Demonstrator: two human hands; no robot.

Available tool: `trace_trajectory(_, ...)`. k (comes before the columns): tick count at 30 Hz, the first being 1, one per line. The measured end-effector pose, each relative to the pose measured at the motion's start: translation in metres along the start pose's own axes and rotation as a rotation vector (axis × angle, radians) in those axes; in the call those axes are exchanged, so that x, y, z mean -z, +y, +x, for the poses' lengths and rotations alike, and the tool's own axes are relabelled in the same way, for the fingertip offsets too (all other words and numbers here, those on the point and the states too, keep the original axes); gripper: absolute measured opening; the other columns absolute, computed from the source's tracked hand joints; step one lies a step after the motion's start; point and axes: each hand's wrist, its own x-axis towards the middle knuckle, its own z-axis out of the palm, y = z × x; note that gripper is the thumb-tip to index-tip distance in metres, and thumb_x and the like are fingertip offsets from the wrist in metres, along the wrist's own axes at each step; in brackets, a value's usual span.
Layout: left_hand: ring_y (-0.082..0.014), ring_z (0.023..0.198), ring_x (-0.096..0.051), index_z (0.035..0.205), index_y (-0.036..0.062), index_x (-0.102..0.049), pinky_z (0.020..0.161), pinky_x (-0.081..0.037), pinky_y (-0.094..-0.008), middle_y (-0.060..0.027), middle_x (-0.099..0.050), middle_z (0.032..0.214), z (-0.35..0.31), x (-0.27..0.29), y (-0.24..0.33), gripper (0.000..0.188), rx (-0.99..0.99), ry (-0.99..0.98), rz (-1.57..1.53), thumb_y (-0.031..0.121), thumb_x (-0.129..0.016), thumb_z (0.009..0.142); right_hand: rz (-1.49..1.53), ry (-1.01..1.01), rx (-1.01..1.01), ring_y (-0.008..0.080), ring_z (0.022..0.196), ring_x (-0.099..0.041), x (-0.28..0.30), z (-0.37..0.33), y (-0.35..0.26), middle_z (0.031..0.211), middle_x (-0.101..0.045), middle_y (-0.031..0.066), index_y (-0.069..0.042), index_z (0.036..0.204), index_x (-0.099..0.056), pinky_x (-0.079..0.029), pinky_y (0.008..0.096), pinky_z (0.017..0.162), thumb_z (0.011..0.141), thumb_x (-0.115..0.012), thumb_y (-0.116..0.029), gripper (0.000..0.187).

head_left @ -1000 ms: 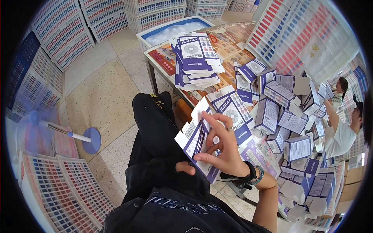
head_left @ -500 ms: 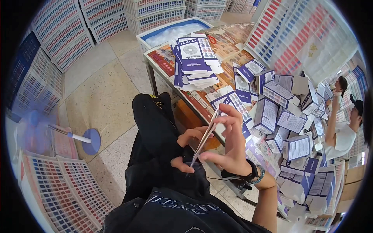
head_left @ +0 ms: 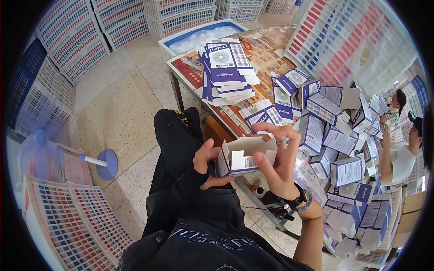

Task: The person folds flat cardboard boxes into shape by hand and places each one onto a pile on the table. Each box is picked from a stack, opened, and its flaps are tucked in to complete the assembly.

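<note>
A small white and purple carton (head_left: 235, 170) stands squared open above my lap, its flaps raised and its pale inside showing. My left hand (head_left: 206, 163) grips its left end, thumb below and fingers along the side. At the other end my right hand (head_left: 281, 165) curls round the carton, with the thumb at the near flap and fingers at the far edge. Part of the right fingers is hidden behind the cardboard. Beyond my hands, a pile of flat purple and white cartons (head_left: 224, 67) lies on the table (head_left: 266, 47).
Several formed cartons (head_left: 311, 134) are heaped on the table's right side. Plastic crates (head_left: 68, 40) stand stacked at left and back. A blue-rimmed tub (head_left: 169, 43) adjoins the table's far end. A blue fan (head_left: 106, 163) is at left. Two people (head_left: 400, 153) are at far right.
The carton has gone from flat and edge-on to opened into a box shape. My right hand has shifted slightly right, and my left hand now holds the box's left end.
</note>
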Motion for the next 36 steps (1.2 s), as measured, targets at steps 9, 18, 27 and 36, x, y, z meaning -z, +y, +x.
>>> trace_trajectory(9, -0.0300, 0.079, -0.070, 0.117, 0.0147, -0.053, 0.061, -0.057, -0.0315, -0.0199, -0.064, 0.105, 0.019, 0.018, 0.000, 0.062, -0.448, -0.137, 0.486, 0.013, -0.088, 0.066, 0.287, -0.285, -0.061, 0.0279, 0.115, -0.056, 0.010, 0.009, 0.004, 0.129, -0.047, 0.0236, -0.007, 0.129, -0.030, -0.047, 0.0433, 0.097, 0.092, -0.064, -0.015, 0.051)
trace_trajectory(18, -0.0311, 0.075, -0.070, 0.115, 0.0137, -0.053, 0.058, -0.056, -0.0327, -0.0174, -0.066, 0.099, 0.022, 0.016, 0.011, 0.061, -0.447, -0.172, 0.481, 0.013, -0.087, 0.065, -0.082, -0.360, -0.243, 0.0252, 0.115, -0.058, 0.017, 0.014, 0.001, 0.136, -0.049, 0.0175, -0.001, 0.127, -0.045, -0.048, 0.0379, 0.097, 0.090, -0.060, 0.001, 0.040)
trace_trajectory(27, -0.0362, 0.090, -0.069, 0.121, 0.0157, -0.037, 0.071, -0.057, -0.0358, -0.0235, -0.062, 0.108, 0.018, 0.011, 0.013, 0.073, -0.347, -0.084, 0.187, 0.010, -0.088, 0.069, -0.595, -0.426, 0.425, 0.0369, 0.111, -0.062, 0.018, 0.015, 0.006, 0.132, -0.056, 0.0238, -0.004, 0.122, -0.063, -0.052, 0.0411, 0.089, 0.065, -0.087, -0.026, 0.066)
trace_trajectory(36, -0.0341, 0.085, -0.070, 0.119, 0.0173, -0.039, 0.065, -0.058, -0.0352, -0.0222, -0.064, 0.105, 0.020, 0.008, 0.002, 0.074, -0.433, -0.043, 0.205, 0.011, -0.090, 0.065, -0.411, -0.444, 0.349, 0.0370, 0.113, -0.063, 0.020, 0.019, 0.009, 0.133, -0.055, 0.0240, -0.002, 0.122, -0.062, -0.053, 0.0401, 0.091, 0.066, -0.087, -0.018, 0.064)
